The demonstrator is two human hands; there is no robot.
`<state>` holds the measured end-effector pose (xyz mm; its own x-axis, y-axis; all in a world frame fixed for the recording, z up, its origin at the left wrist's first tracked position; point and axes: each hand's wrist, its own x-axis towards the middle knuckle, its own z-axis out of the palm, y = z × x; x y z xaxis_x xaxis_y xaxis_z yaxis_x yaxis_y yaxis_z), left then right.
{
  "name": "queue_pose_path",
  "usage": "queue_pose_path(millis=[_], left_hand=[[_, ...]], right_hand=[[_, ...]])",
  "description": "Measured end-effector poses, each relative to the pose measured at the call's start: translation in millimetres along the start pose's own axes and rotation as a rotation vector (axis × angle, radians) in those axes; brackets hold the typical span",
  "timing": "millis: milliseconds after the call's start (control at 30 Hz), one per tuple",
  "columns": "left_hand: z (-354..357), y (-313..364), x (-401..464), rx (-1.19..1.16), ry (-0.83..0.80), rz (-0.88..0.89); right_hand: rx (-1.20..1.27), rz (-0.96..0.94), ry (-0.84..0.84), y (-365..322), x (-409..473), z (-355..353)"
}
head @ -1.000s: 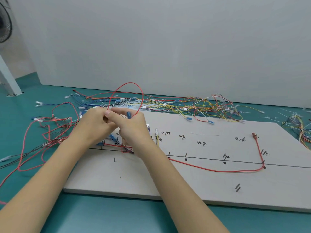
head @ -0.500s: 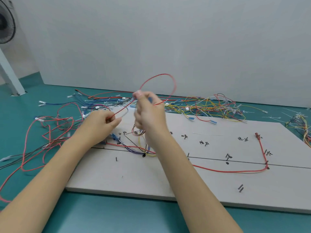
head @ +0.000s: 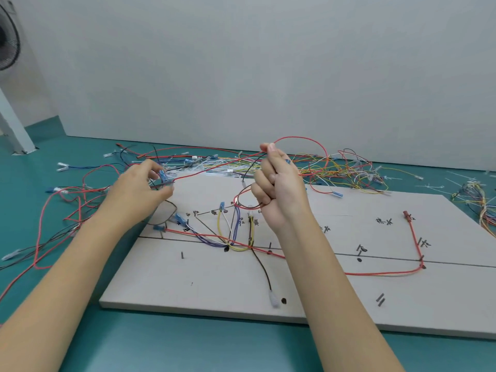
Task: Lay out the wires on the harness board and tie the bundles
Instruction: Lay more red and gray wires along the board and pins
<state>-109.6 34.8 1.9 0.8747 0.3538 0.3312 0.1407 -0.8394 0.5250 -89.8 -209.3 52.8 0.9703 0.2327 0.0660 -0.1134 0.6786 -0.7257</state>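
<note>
Hiding red wire (head: pixel 214 167) grip: right hand (head: pixel 277 189) | connector blurred: left hand (head: pixel 139 189)

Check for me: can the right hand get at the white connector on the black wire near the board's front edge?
Probably not yet: the right hand is raised, gripping a red wire. The path to the white connector looks free once it lets go.

The hands (head: pixel 279 183) have drawn apart, stretching the red wire (head: pixel 214 167) (loop raised rightward).
</note>
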Motion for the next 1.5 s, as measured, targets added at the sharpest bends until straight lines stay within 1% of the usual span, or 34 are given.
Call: queue_pose_path(millis=[100,133,233,300,333,400,467,567,633,733,800,933,1033,1067,1133,1167,1233,1300,1333,1400,1500], left_hand=[[-8.5,-5.1,2.1,0.100,0.030,-0.006],[-9.8,-8.0,2.8,0.097,0.043,-0.018],[-16.2,-13.6,0.5,-0.008,0.036,-0.110],[-17.2,-14.9,0.6,-0.006,0.033,-0.138],[-16.0,-14.8,1.7,0.017,0.037,-0.120],[-11.6,-11.1,3.3,0.016,0.064,-0.030],[-6.3,-3.0,2.3,-0.090,0.064,0.036],[-1.8,3.5,0.3,-0.239,0.057,0.040],[0.0,1.2,1.5,-0.259,0.061,0.006],[-2.4,-4.6,3.9,-0.245,0.124,-0.129],[-6.4,-14.1,4.7,-0.139,0.156,-0.269],[-10.8,-30.8,6.4,0.237,0.012,-0.510],[-7.7,-28.4,5.5,0.381,-0.009,-0.568],[-6.0,-26.4,5.1,0.392,0.002,-0.557],[-2.6,-21.9,5.9,0.362,0.049,-0.477],[-1.7,-18.6,6.2,0.325,0.081,-0.410],[-0.9,-9.3,4.0,0.254,0.103,-0.205],[0.9,1.6,-0.2,0.204,0.013,0.008],[2.7,6.3,-2.4,0.170,-0.047,0.079],[8.0,12.6,-5.5,0.091,-0.131,0.143],[10.5,10.5,-4.0,0.034,-0.143,0.190]], right_hand=[[0.040,-0.006,0.019,-3.1,1.7,-5.2],[0.059,-0.008,0.026,-4.9,2.6,-7.1],[0.073,0.001,0.027,-11.2,4.3,-12.7],[0.072,0.022,0.008,-14.1,3.9,-15.8],[0.071,0.036,-0.001,-14.7,3.7,-17.1],[0.064,0.065,-0.015,-14.7,3.0,-19.2],[0.059,0.091,-0.027,-13.6,2.4,-20.1],[0.069,0.111,-0.041,-11.7,1.9,-21.0],[0.090,0.112,-0.045,-12.8,3.1,-21.9],[0.146,0.109,-0.034,-18.3,6.1,-25.1],[0.184,0.096,-0.016,-23.6,7.7,-29.0],[0.273,0.102,-0.004,-36.3,9.3,-39.8],[0.385,0.134,-0.010,-42.9,9.8,-48.3],[0.425,0.144,-0.010,-43.6,9.7,-50.7],[0.494,0.159,-0.014,-43.6,9.0,-54.7],[0.521,0.163,-0.015,-43.5,8.6,-56.4],[0.560,0.165,-0.012,-43.8,8.2,-59.3],[0.582,0.151,-0.011,-44.5,7.0,-60.5],[0.590,0.142,-0.014,-44.1,6.2,-60.9],[0.603,0.134,-0.029,-43.2,4.7,-62.4],[0.608,0.142,-0.065,-41.6,1.9,-64.6]])
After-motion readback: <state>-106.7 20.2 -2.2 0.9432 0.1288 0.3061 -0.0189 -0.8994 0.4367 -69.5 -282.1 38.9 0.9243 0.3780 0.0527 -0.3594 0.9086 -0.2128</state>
